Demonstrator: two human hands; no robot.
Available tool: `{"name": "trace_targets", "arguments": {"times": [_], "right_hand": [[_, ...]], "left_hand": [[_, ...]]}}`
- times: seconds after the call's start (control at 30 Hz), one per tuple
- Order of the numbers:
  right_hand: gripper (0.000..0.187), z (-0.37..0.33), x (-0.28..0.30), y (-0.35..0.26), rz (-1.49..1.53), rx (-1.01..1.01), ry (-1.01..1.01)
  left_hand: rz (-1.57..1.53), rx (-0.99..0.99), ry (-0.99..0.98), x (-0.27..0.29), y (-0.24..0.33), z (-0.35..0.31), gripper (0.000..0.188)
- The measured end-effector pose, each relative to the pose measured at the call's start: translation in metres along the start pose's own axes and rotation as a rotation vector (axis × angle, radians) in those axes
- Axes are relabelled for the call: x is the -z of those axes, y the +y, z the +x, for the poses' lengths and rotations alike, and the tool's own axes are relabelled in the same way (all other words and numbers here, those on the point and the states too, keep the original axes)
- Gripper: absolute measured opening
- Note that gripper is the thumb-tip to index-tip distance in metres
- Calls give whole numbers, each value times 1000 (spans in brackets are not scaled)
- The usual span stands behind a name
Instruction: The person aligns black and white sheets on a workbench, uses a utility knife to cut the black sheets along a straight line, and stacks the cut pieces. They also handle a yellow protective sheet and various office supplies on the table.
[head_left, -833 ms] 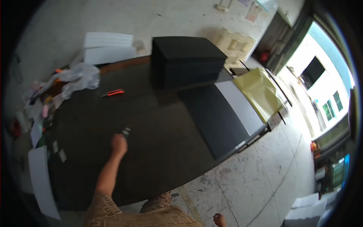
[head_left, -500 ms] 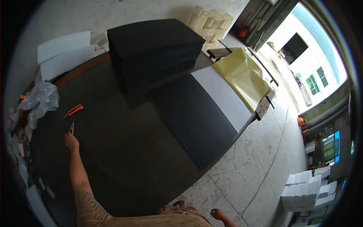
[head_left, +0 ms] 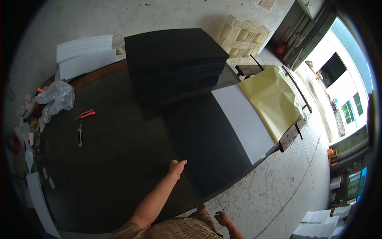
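My left hand (head_left: 178,168) is over the dark table, beside the left edge of a large black sheet (head_left: 207,143). Its fingers are curled in, the thumb points right, and nothing shows in it. Low beside my body, above the floor, hangs my right hand (head_left: 223,218) with its fingers loosely bent and apart, holding nothing. A silver-grey utility knife (head_left: 80,135) lies on the table (head_left: 115,171) at the left. Just above it rests a red-handled cutter (head_left: 87,114). The black sheet partly covers a white sheet (head_left: 246,123) at its right.
A tall stack of black sheets (head_left: 175,51) stands at the table's back. Yellow wrapping (head_left: 272,99) covers the far right end. Clear plastic bags (head_left: 59,97) and white boards (head_left: 85,55) line the left side. A pallet (head_left: 244,38) leans against the wall.
My left hand has let go of the silver-grey knife and moved right, to the black sheet's edge. The view has shifted, and my right hand still hangs low.
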State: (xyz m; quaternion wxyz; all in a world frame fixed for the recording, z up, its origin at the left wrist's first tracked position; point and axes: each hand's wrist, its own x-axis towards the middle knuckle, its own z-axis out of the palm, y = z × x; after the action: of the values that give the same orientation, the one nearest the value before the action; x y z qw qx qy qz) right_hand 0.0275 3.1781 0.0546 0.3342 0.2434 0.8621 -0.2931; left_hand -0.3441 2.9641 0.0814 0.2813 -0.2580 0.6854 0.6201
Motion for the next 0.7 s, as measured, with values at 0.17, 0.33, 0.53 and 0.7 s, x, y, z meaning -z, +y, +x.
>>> {"name": "trace_targets", "arguments": {"times": [0.17,0.33,0.53,0.7], "right_hand": [[37,36,89,18,341,55,96],[32,69,205,-10,205,332,228],[22,89,272,-51,202,644,345],[20,67,285,-102,159,683,325]], "left_hand": [[335,-32,313,-53,-14,23,54],[121,-156,606,-56,-12,4,51],[-16,-316,423,-23,23,-59,27],[3,-137,559,46,2,-82,48]]}}
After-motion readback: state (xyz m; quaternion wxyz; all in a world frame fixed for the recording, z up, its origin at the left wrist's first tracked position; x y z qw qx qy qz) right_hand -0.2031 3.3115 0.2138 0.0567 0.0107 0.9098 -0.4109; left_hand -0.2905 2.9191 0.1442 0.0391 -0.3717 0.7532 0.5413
